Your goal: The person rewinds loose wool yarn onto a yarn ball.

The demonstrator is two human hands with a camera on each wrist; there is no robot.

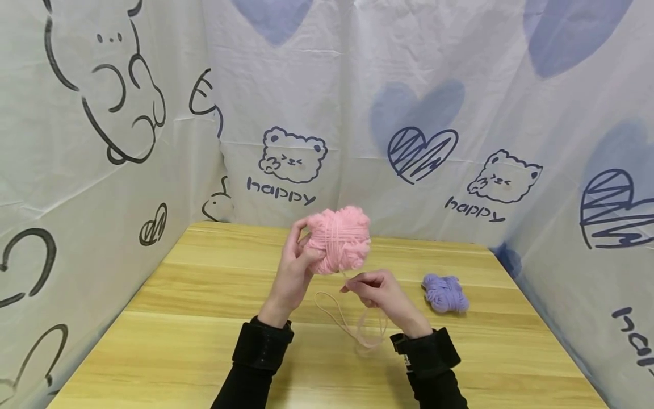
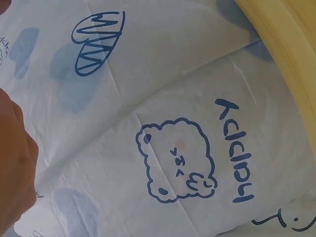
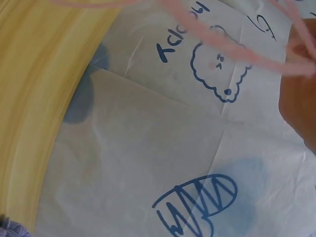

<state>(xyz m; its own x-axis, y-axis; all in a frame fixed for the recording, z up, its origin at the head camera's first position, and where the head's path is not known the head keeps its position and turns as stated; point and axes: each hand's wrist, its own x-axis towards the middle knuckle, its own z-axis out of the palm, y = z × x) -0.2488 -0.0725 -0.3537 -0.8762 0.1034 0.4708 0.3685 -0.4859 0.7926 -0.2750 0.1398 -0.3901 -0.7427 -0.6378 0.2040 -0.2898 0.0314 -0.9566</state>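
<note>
Above the middle of the wooden table (image 1: 204, 318), toward its far edge, the left hand (image 1: 293, 272) grips a pink yarn ball (image 1: 339, 238) held clear of the surface; just below, the right hand (image 1: 378, 292) pinches its loose pink strand (image 1: 347, 326), which loops down onto the table; a purple yarn ball (image 1: 445, 292) lies near the right edge.

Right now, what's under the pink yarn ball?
The pink yarn ball is held above the wooden table by the left hand. Below, the right hand pinches its loose strand. Its underside is hidden.
</note>
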